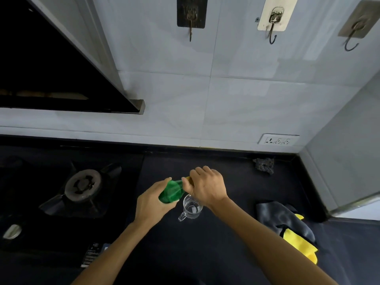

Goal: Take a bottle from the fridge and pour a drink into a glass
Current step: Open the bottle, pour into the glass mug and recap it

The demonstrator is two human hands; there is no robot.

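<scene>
Green translucent bottle (171, 192) is already out of the fridge and is being held tilted above the black tabletop (226, 239), just over the clear glass mug with a handle (192, 208). The left hand (153, 202) is wrapping its fingers round the bottle's body, while the right hand (207, 186) is clenching its fingers (198, 171) round the yellow cap (187, 178) at the neck. The fetching is looking done. The step in hand is seemingly the uncapping, though I cannot tell which way the cap is turning. The mug is standing upright and appearing empty, so the pouring is most likely yet to come. A gas burner (83, 185) is sitting to the left and grey and yellow cloths (283, 221) are lying to the right.
</scene>
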